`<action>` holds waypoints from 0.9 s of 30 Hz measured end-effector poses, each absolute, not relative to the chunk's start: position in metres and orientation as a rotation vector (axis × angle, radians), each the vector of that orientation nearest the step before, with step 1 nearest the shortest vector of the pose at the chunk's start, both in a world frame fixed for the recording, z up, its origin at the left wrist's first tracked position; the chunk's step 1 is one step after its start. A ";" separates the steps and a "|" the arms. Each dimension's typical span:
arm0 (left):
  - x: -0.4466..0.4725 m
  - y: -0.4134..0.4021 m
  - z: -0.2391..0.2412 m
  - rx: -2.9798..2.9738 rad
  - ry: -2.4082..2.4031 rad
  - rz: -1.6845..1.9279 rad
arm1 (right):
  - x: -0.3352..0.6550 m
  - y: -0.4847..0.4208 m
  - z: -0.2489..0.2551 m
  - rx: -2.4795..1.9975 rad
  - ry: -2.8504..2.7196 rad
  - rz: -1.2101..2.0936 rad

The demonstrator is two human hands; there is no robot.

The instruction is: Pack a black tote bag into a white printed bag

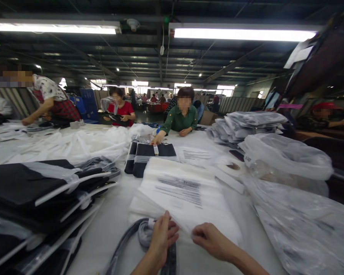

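A stack of translucent white plastic bags (186,191) printed with dark text lies on the table before me. My right hand (210,238) has its fingers curled in a pinch at the near edge of the top bag, where the film looks slightly raised. My left hand (164,235) is beside that edge, thumb up and fingers apart, with nothing visible gripped. Beneath and around my left wrist lies a dark strap (132,236) partly wrapped in clear film. To the left is a pile of black bags (31,183) with white-wrapped handles.
Across the table, a person in green (180,118) touches folded black bags (145,152). Clear plastic packaging (301,214) heaps up on the right, near a tape roll (232,167). Wrapped items (243,124) are stacked behind. White wrapping material (68,145) spreads over the far left. Other people work beyond.
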State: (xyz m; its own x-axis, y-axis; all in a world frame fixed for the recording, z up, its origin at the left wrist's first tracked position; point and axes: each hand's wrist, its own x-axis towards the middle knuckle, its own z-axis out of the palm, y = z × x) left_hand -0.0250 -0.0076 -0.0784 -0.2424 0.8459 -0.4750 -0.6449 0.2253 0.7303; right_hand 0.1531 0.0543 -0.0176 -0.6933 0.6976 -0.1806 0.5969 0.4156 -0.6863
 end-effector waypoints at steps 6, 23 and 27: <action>-0.012 -0.008 -0.086 0.430 1.193 1.366 | 0.150 0.050 -0.029 -1.282 -2.422 1.075; 0.027 -0.017 -0.108 0.468 1.452 0.931 | 0.155 0.151 0.055 -1.461 -1.378 0.078; 0.007 -0.044 -0.050 0.835 1.543 0.882 | 0.150 0.145 0.054 -1.380 -1.527 -0.046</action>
State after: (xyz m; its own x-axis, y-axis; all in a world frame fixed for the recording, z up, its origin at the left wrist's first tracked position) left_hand 0.0074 -0.0436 -0.0502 -0.1323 0.8770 -0.4619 0.0471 0.4710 0.8809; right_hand 0.1501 0.1452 0.0538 0.1911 0.7104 0.6774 0.7501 0.3394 -0.5676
